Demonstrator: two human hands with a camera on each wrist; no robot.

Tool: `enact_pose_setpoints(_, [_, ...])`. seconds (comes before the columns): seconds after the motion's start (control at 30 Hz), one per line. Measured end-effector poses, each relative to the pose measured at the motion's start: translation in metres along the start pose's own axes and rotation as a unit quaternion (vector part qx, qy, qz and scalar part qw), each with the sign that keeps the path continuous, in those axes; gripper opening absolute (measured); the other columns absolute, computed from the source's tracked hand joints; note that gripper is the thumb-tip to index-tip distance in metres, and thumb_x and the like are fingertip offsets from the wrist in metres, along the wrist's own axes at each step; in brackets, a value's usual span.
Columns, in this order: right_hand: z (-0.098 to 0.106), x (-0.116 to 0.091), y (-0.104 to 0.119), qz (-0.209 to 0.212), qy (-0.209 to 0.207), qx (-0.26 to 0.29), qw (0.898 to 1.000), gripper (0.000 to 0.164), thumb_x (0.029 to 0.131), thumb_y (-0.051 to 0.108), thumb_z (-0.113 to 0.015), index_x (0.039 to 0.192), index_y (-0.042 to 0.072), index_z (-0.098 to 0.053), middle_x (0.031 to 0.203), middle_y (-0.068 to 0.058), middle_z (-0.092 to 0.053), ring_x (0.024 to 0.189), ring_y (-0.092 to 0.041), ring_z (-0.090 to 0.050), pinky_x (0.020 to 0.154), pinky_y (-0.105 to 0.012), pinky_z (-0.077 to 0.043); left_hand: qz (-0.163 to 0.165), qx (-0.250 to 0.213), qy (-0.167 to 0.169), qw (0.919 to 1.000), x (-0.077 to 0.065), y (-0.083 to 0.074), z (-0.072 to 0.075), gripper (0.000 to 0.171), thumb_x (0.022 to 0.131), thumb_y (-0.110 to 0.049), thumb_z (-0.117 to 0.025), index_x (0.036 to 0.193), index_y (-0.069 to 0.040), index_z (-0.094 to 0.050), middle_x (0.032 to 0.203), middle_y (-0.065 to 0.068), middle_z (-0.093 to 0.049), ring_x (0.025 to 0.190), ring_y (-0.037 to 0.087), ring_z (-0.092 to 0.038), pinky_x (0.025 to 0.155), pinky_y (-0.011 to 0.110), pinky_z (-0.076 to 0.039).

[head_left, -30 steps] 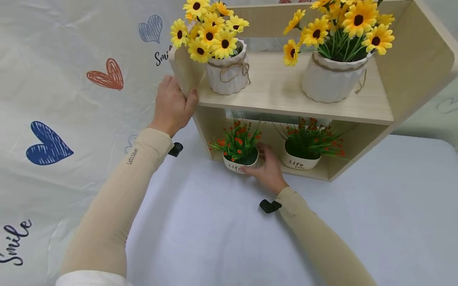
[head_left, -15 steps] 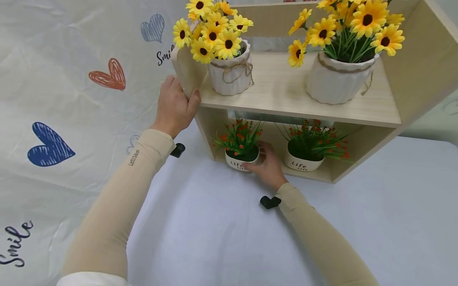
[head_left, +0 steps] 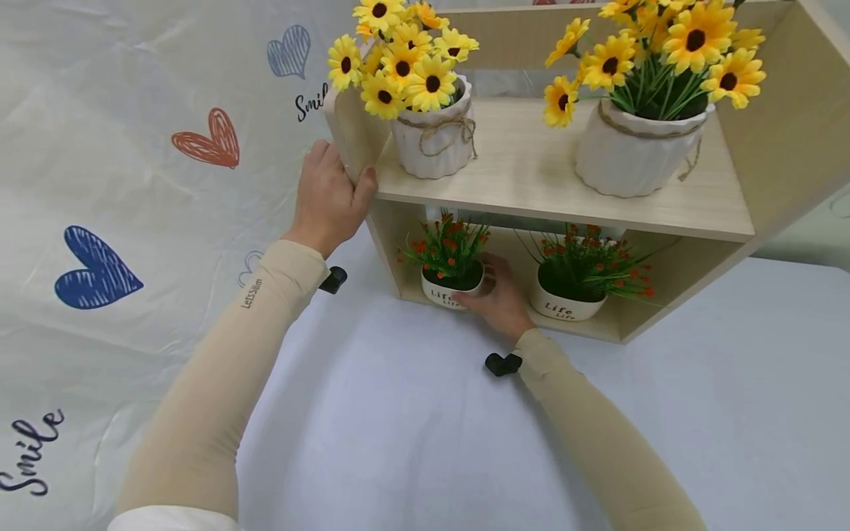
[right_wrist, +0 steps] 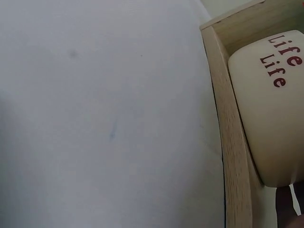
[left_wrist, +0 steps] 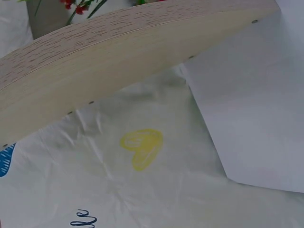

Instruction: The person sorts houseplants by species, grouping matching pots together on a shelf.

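In the head view my left hand (head_left: 332, 199) grips the left side panel of a two-tier wooden shelf (head_left: 524, 151), thumb on its front edge. At the lower tier's left end, my right hand (head_left: 499, 301) holds a small cream flowerpot (head_left: 434, 290) marked "Life", with red-flowered greenery, fingers and thumb around its right side. The right wrist view shows this flowerpot (right_wrist: 266, 114) standing just behind the shelf's front edge (right_wrist: 230, 137), fingers (right_wrist: 285, 204) below it. A matching flowerpot (head_left: 564, 304) stands to its right. The left wrist view shows the panel's pale wood (left_wrist: 118, 66), not the hand.
On the upper tier stand two white pots of yellow daisy-like flowers, a smaller left pot (head_left: 432, 144) and a larger right pot (head_left: 637, 155). White cloth (head_left: 372, 413) covers the table. A sheet printed with hearts (head_left: 166, 310) hangs at the left.
My right hand has slid the held flowerpot slightly back, deeper into the lower tier. My left hand keeps its grip on the side panel. The head view has shifted a little.
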State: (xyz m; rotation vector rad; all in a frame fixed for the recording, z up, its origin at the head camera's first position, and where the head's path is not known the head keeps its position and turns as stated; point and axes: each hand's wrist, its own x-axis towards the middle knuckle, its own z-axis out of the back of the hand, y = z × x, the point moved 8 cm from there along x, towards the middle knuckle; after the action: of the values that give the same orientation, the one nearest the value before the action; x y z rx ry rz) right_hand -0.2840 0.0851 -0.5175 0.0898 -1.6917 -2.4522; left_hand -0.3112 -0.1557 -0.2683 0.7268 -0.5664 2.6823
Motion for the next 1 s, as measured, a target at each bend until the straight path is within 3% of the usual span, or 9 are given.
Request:
enact_pose_setpoints(0.47, [-0.001,0.011,-0.005,-0.027,0.019,0.003,0.999,0.096,0.081,0.039,-0.086,0.157,0.016,-0.031,0.16,-0.012,-0.035,0.142,-0.035,-0.047,0.115,-0.049,-0.046,0.004,0.008,-0.002,1.0,-0.002,-0.002,0.0,0.066,0.096,-0.048,-0.031,0.14,-0.005,-0.055,0.129,0.015,-0.068,0.1,0.034,-0.047,0.088,0.044,-0.038])
enact_pose_setpoints(1.0, [-0.003,0.024,-0.005,-0.011,0.029,-0.016,0.999,0.096,0.083,0.036,-0.085,0.159,0.013,-0.03,0.161,-0.014,-0.034,0.146,-0.036,-0.044,0.118,-0.05,-0.043,0.005,0.009,0.004,0.9999,-0.002,-0.001,0.001,0.066,0.096,-0.047,-0.032,0.145,-0.007,-0.052,0.134,0.013,-0.067,0.103,0.033,-0.048,0.09,0.044,-0.04])
